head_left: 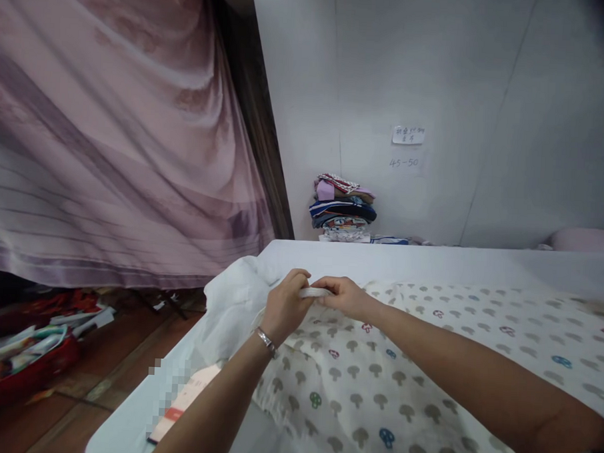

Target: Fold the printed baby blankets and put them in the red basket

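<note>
A thin white cloth printed with mushrooms (pixel 369 396) lies spread and rumpled over the table, mostly beige with a few in red, blue and green. My left hand (pixel 286 306), with a silver bracelet at the wrist, pinches a folded white edge of this cloth. Close beside it, my right hand (pixel 343 297) grips the same edge between thumb and fingers. A short white strip of the edge shows between the two hands. Bunched plain white fabric (pixel 233 303) lies just left of my left hand; whether it joins the printed cloth I cannot tell.
Under my left forearm is a pale pink booklet or box (pixel 189 398). Folded clothes (pixel 343 208) are stacked beyond the far edge of the white table (pixel 301 253), against a grey wall. A pink curtain (pixel 150 146) hangs at left above a red basin (pixel 30 375) of items.
</note>
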Motion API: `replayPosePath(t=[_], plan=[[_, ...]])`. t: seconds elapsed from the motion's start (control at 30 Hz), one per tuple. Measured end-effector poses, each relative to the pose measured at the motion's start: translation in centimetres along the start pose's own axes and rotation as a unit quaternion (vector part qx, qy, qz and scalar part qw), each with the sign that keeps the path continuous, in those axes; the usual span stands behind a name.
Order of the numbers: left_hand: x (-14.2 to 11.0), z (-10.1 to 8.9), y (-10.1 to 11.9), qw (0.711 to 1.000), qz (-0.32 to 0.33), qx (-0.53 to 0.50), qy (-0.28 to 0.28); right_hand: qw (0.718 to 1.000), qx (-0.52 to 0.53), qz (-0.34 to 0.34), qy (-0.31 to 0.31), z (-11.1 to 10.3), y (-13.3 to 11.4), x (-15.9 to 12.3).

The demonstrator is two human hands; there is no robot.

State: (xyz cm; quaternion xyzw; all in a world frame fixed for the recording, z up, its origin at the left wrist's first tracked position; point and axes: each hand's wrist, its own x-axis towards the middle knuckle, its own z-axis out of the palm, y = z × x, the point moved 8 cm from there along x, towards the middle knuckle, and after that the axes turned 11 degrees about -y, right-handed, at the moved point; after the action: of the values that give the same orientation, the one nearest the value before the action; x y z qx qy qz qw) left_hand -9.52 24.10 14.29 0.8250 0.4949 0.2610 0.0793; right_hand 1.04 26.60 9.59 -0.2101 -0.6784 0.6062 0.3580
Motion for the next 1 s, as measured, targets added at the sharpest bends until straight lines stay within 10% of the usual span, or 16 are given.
replayPosePath(t=[0.3, 0.47, 0.73, 1.0], plan=[[0.2, 2.3, -7.3, 0.939, -0.136, -0.179, -0.262, 0.977, -0.12, -0.048, 0.17, -6.4, -3.9, 1.2], [-3.1, 3.2, -12.7, 0.897, -0.231, -0.208, -0.313, 0.952, -0.133, -0.069, 0.268, -10.8, -6.4, 2.6], [-8.8, 2.8, -10.1, 0.829, -0.218, -0.345, -0.382, 0.899, -0.312, -0.027, 0.306, -14.3, -7.5, 4.0], [-12.3, 0.7, -6.2, 0.972, -0.15, 0.064, -0.168, 0.748, -0.58, 0.187, 0.262, -16.0, -3.5, 0.0]])
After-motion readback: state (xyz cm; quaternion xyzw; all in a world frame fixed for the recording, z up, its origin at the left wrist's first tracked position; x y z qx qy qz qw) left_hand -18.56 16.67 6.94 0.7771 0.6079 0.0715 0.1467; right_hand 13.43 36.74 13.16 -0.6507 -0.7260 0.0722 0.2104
